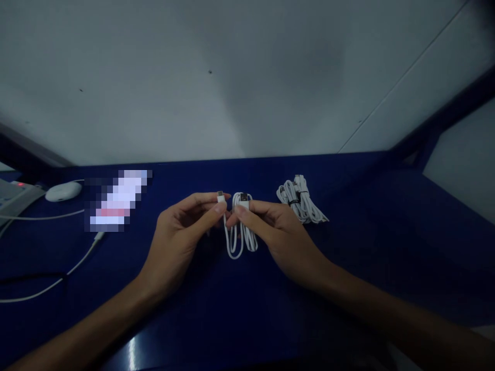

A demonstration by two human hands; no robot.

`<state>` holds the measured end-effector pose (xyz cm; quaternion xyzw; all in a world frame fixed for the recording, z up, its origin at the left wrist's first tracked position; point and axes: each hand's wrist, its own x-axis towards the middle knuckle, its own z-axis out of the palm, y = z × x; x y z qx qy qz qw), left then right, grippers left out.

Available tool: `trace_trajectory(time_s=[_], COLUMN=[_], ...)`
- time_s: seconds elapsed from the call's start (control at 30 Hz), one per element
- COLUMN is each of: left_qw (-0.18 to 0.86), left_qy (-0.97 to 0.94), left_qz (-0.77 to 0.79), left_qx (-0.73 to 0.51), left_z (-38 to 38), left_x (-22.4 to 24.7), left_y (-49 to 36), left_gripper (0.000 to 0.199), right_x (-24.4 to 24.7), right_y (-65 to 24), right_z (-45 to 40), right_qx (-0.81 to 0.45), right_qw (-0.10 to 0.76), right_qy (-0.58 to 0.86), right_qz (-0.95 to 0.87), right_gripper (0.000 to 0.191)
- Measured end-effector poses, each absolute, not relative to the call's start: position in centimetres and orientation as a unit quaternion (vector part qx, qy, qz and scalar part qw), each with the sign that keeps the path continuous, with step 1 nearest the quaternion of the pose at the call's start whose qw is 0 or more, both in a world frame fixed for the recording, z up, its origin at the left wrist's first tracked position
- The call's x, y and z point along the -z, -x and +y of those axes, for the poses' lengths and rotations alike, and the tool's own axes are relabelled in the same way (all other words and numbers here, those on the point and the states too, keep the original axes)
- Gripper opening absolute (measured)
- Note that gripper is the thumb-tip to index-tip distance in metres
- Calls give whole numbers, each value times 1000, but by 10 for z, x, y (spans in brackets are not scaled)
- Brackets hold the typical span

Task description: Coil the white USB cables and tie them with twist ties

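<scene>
Between my two hands is a white USB cable (234,255), folded into loops that hang down. My left hand (180,232) pinches the small connector (220,198) at one end between thumb and fingertips. The larger USB-A plug (244,199) and the gathered loops are pinched in my right hand (286,234). Both connectors point away from me, side by side and a little apart. Just beyond my right hand, bundled white cables (303,201) with dark ties lie on the blue table (240,319).
On the left, a phone with a blurred screen (119,198) has a white charging cord (83,263) plugged in. Beside it are a white oval device (64,191) and a power strip (17,193) with a red light. A pale wall (232,93) rises behind the table.
</scene>
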<state>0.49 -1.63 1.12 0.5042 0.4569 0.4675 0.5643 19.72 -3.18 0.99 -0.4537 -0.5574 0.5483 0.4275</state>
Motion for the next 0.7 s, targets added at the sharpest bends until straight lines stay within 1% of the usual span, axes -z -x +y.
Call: trace_trajectory(time_s=[0.27, 0.53, 0.7], left_qw=[570, 570, 574], left_qy=[-512, -511, -512], left_qz=[449, 461, 460], left_qx=[-459, -449, -443], left_z=[-15, -15, -13], left_x=[-8, -8, -8], left_y=[-2, -1, 0], left_gripper=[16, 20, 22], right_x=[-12, -12, -11], right_y=[-196, -197, -197], right_z=[-32, -33, -33], right_qx=[-565, -567, -548], right_qw=[429, 423, 413], right_qy=[424, 417, 440], right_qz=[-563, -571, -579], right_gripper=[42, 41, 39])
